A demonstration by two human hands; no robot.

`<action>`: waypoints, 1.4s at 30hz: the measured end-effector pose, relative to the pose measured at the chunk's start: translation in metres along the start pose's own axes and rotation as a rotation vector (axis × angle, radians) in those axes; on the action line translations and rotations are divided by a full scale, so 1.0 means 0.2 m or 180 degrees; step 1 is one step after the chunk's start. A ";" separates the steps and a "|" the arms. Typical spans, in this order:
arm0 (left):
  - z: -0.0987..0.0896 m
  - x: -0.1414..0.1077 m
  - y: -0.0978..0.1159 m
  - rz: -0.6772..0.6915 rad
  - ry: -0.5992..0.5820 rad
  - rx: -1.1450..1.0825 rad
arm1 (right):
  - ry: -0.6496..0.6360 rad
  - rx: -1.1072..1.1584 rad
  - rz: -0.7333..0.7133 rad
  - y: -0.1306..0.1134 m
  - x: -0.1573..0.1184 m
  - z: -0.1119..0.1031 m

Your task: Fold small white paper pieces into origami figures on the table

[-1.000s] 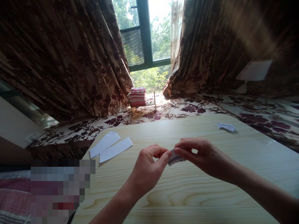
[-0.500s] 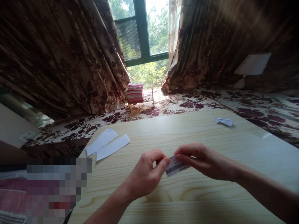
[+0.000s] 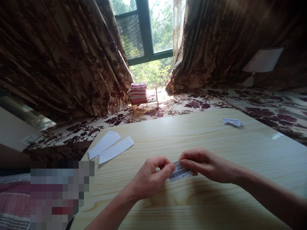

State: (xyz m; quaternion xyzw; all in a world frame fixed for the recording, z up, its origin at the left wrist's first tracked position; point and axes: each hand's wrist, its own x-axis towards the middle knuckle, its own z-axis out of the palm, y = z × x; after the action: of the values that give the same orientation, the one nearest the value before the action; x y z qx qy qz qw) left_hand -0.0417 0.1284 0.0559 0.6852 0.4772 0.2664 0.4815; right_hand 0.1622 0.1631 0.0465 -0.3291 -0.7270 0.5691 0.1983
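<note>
Between my two hands is a small piece of printed paper (image 3: 177, 174), with dark print and a grey band across it. My left hand (image 3: 153, 177) pinches its left end between thumb and forefinger. The upper right part is gripped by my right hand (image 3: 203, 164), thumb on the near face and fingers behind. The paper is held a little above the wooden table (image 3: 134, 210). To the left lie white paper strips (image 3: 116, 150), some overlapping. A folded white paper piece (image 3: 232, 122) rests near the table's far right corner.
Beyond the table, a patterned cloth (image 3: 196, 103) covers the ledge. On it stand a small rack (image 3: 157, 97) with folded striped cloths (image 3: 138, 93) and a lamp (image 3: 263, 60). Curtains (image 3: 79, 57) flank the window. A pixelated patch covers the lower left.
The printed paper has turned slightly, and more of its face shows. My right hand's thumb now presses over its upper edge. The view has shifted a little.
</note>
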 end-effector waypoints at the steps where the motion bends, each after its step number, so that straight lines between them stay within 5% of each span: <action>1: 0.00 0.00 0.00 -0.0006 -0.0004 0.0016 | 0.0005 -0.0030 0.0040 0.00 0.00 0.00; 7: 0.00 -0.02 -0.02 0.0304 0.0056 0.0206 | -0.0251 -0.0721 -0.0034 0.01 -0.02 -0.06; 12: -0.04 -0.04 -0.04 0.0161 0.0562 -0.0086 | 0.0691 -0.0538 0.0039 0.07 -0.06 -0.12; 16: -0.01 0.00 -0.02 0.0169 0.0590 -0.0363 | 0.0226 -0.0199 -0.0071 0.03 -0.03 -0.02; 20: 0.03 0.01 0.02 0.0068 0.0293 -0.0767 | 0.0307 0.0109 -0.0472 -0.02 0.00 0.04; 27: 0.00 0.00 0.00 -0.0060 0.0195 -0.0668 | 0.0158 0.0113 -0.0553 -0.02 0.00 0.02; 32: -0.03 0.02 0.05 0.0190 0.0467 -0.0105 | 0.0330 -0.0126 -0.0098 -0.05 0.05 0.04; 37: -0.03 0.01 0.06 0.0156 0.0557 -0.0007 | 0.0325 -0.0318 -0.0289 -0.05 0.06 -0.04; 39: -0.05 0.00 0.03 -0.0045 0.0710 -0.0484 | 0.0637 -0.0531 -0.0340 -0.02 0.03 -0.10; 42: -0.10 -0.01 -0.02 -0.0289 0.1077 -0.1349 | 0.1713 -0.1034 -0.0493 0.02 -0.03 -0.15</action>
State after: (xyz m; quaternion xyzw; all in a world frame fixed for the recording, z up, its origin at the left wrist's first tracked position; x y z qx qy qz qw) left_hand -0.0595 0.1346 0.0606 0.4928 0.5147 0.4491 0.5390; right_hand 0.1874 0.1805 0.0505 -0.4388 -0.7527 0.3214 0.3709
